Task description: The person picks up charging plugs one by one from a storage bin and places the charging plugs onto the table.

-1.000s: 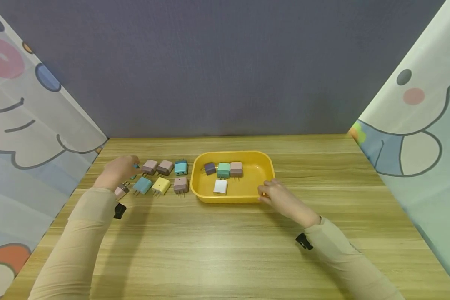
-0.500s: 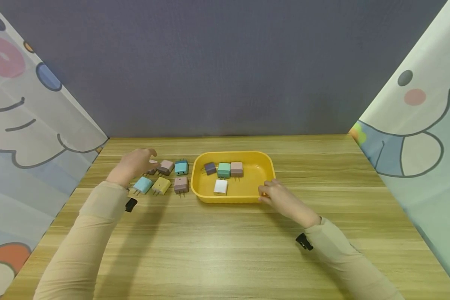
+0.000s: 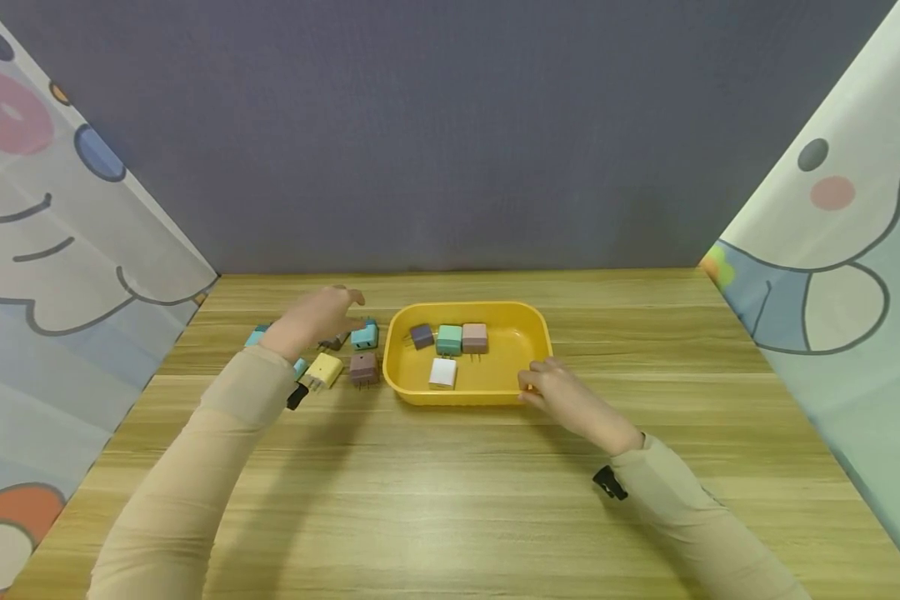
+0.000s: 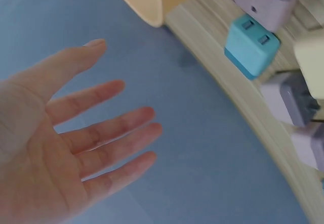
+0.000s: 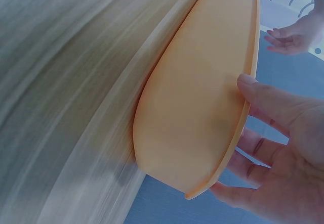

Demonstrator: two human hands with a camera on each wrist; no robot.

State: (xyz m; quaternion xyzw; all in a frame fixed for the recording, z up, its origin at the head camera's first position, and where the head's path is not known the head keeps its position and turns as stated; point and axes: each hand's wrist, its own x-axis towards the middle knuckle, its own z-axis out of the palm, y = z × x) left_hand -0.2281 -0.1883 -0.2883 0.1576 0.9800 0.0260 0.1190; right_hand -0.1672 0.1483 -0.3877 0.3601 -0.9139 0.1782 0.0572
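My left hand point(image 3: 311, 321) hovers over the plug adapters at the left, its fingers spread and nothing in them, as the left wrist view also shows. Near its fingertips lies a blue plug adapter point(image 3: 363, 336); a yellow one point(image 3: 324, 370) and a mauve one point(image 3: 363, 368) lie closer to me. Other adapters are partly hidden by the hand. My right hand point(image 3: 570, 404) grips the right front rim of a yellow tray point(image 3: 457, 399), thumb outside and fingers over the edge. Inside sit a dark purple adapter point(image 3: 422, 337), a green one point(image 3: 448, 339), a pink one point(image 3: 474, 337) and a white one point(image 3: 442, 373).
The wooden table point(image 3: 450, 492) ends at a dark grey-blue panel point(image 3: 450, 150) behind the tray. Cartoon-printed sheets point(image 3: 817, 208) stand along both sides. A small black clip point(image 3: 610, 482) is at the right wrist.
My left hand has moved right across the adapters toward the tray, uncovering a blue adapter at the far left. The right hand stays on the tray rim.
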